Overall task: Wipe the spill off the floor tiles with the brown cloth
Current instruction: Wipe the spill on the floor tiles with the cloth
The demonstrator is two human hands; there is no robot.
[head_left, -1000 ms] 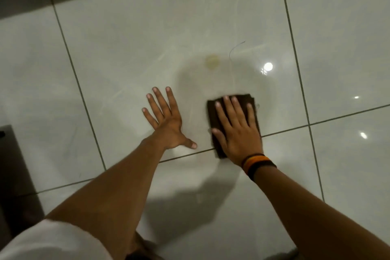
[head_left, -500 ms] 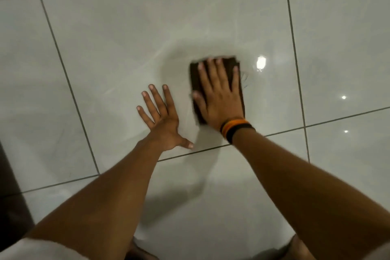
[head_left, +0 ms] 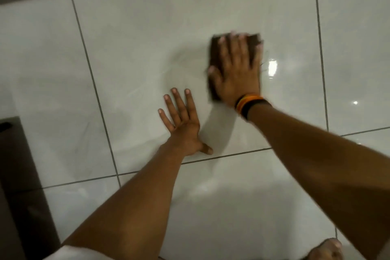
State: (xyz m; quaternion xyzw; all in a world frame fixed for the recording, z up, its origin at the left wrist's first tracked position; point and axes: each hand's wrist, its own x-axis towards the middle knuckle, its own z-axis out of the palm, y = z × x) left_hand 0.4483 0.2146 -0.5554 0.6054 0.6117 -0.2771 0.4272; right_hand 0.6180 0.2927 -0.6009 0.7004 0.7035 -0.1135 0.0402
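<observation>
the right hand (head_left: 237, 74) presses the brown cloth (head_left: 215, 59) flat on the floor tiles (head_left: 137, 38), fingers spread, not gripping. the left hand (head_left: 181, 124) braces open-palmed beside it, holding nothing. no stain shows; only faint wet streaks (head_left: 181, 74) look left to wipe.

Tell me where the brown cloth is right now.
In the head view, the brown cloth lies flat on the floor tile, right of centre, under the right hand.
</observation>
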